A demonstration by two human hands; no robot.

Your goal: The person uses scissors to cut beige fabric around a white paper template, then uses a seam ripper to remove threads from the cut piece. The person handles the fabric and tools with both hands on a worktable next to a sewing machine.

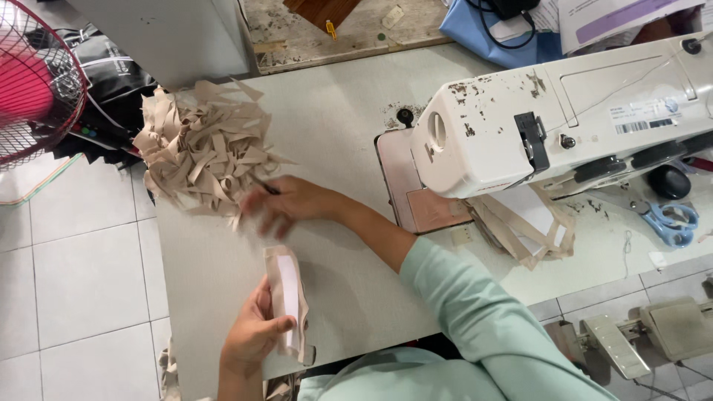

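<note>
My left hand [254, 334] holds a folded beige fabric piece [288, 301] with a white lining, upright at the near edge of the table. My right hand [291, 205], blurred by motion, reaches across the table to the edge of a heap of beige fabric strips [202, 148]. A thin dark object [266, 187] sticks out from its fingers. The mint-green sleeve [475, 319] of my right arm runs back to the lower right.
A white sewing machine [564, 111] stands on the grey table [334, 111] at the right, with beige strips [527, 230] under its arm. Blue-handled scissors [672, 221] lie at far right. A red fan guard [33, 82] is at upper left, above the tiled floor [82, 275].
</note>
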